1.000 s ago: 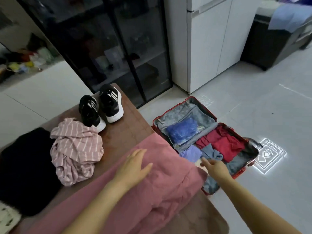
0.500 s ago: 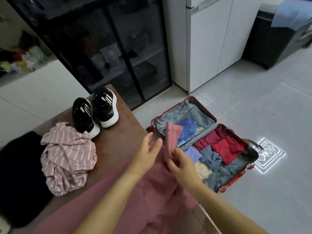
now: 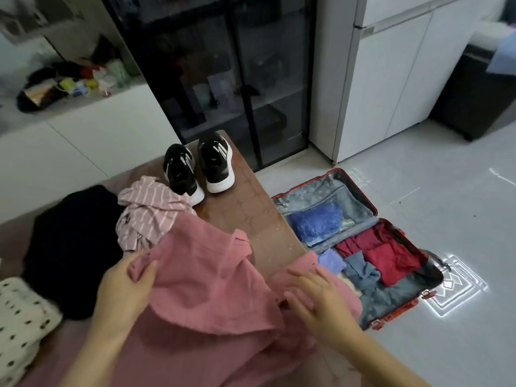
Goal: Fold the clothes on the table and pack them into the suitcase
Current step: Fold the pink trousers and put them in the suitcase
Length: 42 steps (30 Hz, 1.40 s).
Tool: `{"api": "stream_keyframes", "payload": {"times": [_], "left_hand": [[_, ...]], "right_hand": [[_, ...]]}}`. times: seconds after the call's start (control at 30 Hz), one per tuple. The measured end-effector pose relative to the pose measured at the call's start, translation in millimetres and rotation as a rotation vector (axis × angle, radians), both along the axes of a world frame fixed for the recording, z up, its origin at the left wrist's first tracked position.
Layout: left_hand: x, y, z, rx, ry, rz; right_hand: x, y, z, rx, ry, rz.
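Observation:
A large pink garment (image 3: 206, 291) lies spread over the near end of the brown table (image 3: 251, 208). My left hand (image 3: 125, 289) pinches a corner of it between thumb and fingers at its left edge. My right hand (image 3: 315, 297) rests on the pink cloth at the table's right edge, fingers slightly bent. A pink striped shirt (image 3: 148, 213) lies crumpled behind, beside a black garment (image 3: 69, 247) and a white dotted one (image 3: 22, 325). The red suitcase (image 3: 402, 308) lies open on the floor to the right, holding red, blue and grey clothes.
A pair of black sneakers (image 3: 198, 166) stands at the far end of the table. A dark glass cabinet (image 3: 223, 79) and white cupboards (image 3: 391, 74) stand behind. Pale tiled floor (image 3: 446, 177) stretches right of the suitcase.
The pink flap that my right hand held up over the suitcase has been carried left and laid across the garment. My left hand now pinches its corner; my right hand has dropped onto the cloth.

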<state>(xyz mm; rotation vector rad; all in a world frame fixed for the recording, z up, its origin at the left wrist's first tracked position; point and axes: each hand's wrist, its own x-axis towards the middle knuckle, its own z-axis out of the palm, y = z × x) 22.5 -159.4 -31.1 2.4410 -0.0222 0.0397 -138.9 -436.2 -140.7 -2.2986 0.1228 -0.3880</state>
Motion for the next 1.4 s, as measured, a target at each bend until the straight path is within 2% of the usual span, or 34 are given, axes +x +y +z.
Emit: {"api": "stream_keyframes", "payload": {"times": [0.13,0.23,0.37,0.47,0.57,0.73,0.87,0.93,1.03,1.1,1.17,1.27,1.37,1.4], "left_hand": [[-29,91,-16,0.203,0.057,0.193],[-58,134,-25,0.127,0.121,0.327],[-85,167,-46,0.161,0.037,0.502],[-97,167,-56,0.126,0.012,0.530],[-109,174,-69,0.121,-0.002,0.546],[-134,205,-99,0.385,0.083,0.503],[-141,233,-110,0.489,0.248,0.639],[-134,229,-106,0.563,0.223,0.633],[-108,185,-87,0.600,0.025,0.440],[-89,131,-78,0.566,-0.136,0.164],[-73,67,-76,0.543,-0.208,-0.219],[-54,-8,-79,0.667,-0.155,-0.746],[-34,-31,-78,0.841,0.041,-0.943],[-30,-28,-79,0.862,0.042,-0.959]], "right_hand": [[-3,-21,-17,-0.118,0.084,-0.095],[3,-28,-22,-0.135,0.154,-0.105],[11,-19,-19,-0.199,0.134,-0.023],[18,5,-13,-0.265,0.077,0.062],[24,39,-10,-0.337,-0.030,0.247],[18,72,-19,-0.472,-0.001,0.553],[10,55,-25,-0.506,0.002,0.546],[11,32,-23,-0.488,-0.007,0.442],[17,-10,-20,-0.544,0.058,0.301],[25,-30,-21,-0.591,0.128,0.294],[34,-37,-24,-0.621,0.121,0.329],[50,-34,-21,-0.644,0.010,0.381],[69,-34,-16,-0.597,-0.028,0.360],[76,-34,-14,-0.584,-0.022,0.334]]}}
